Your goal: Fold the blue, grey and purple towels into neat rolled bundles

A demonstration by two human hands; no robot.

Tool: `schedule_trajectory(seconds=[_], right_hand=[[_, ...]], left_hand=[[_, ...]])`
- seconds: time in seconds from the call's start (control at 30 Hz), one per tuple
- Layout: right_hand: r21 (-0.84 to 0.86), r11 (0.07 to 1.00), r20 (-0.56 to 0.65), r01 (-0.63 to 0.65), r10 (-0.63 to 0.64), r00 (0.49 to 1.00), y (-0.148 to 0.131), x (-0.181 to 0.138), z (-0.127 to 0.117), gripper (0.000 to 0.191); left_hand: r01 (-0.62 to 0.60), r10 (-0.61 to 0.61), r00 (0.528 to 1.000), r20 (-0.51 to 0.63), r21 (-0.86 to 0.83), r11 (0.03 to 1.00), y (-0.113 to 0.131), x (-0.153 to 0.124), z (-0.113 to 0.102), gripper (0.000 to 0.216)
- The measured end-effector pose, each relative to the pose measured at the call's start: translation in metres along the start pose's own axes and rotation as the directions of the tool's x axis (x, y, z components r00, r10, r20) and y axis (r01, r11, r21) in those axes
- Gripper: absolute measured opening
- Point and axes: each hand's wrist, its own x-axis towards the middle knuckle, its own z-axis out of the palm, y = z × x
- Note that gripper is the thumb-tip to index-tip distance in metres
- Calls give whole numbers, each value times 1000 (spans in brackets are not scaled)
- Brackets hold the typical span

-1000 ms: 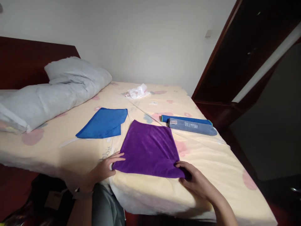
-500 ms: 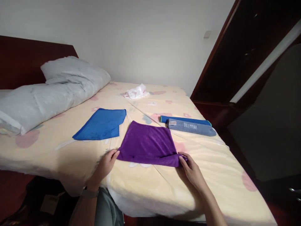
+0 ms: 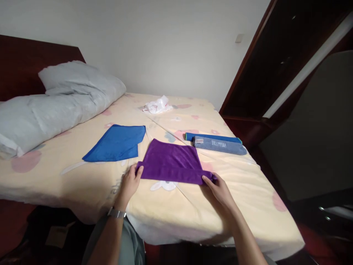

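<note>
Both forearms are bare, with no sleeves showing. A metal-banded watch (image 3: 116, 212) circles the left wrist. Grey-green trousers (image 3: 129, 243) cover the legs below.

The only lettering I can make out is on the rolled grey-blue towel (image 3: 220, 145) lying on the bed: pale capitals along its side, upside down from where I stand, seemingly "HAPPY LIFE", though I cannot be sure of every letter. A small reddish label sits at its left end, too small for me to read.
</note>
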Motion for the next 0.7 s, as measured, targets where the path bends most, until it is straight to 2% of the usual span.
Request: schedule_trajectory(seconds=[0.17, 0.3, 0.4, 0.5, 0.6, 0.7], right_hand=[[-78, 997, -56, 13, -18, 998, 2, 21, 6, 49], [-145, 989, -53, -18, 10, 999, 7, 23, 5, 46], [-288, 956, -35, -53, 45, 998, 10, 15, 0, 40], [-469, 875, -38, -117, 112, 993, 11, 7, -7, 39], [-586, 799, -7, -138, 165, 986, 9, 3, -11, 39], [-567, 813, 40, -131, 186, 982, 4, 1, -13, 39]], left_hand=[[-40, 40, 999, -11, -49, 998, 6, 1, 0, 51], [45, -49, 998, -29, -114, 992, 10, 2, -5, 46], [133, -130, 990, 55, -54, 990, 5, 1, -10, 43], [122, -122, 990, 68, 2, 992, -1, -3, -13, 42], [107, -106, 994, 17, -68, 992, -4, -6, -13, 40], [153, -160, 987, -15, -212, 965, -5, -6, -8, 45]])
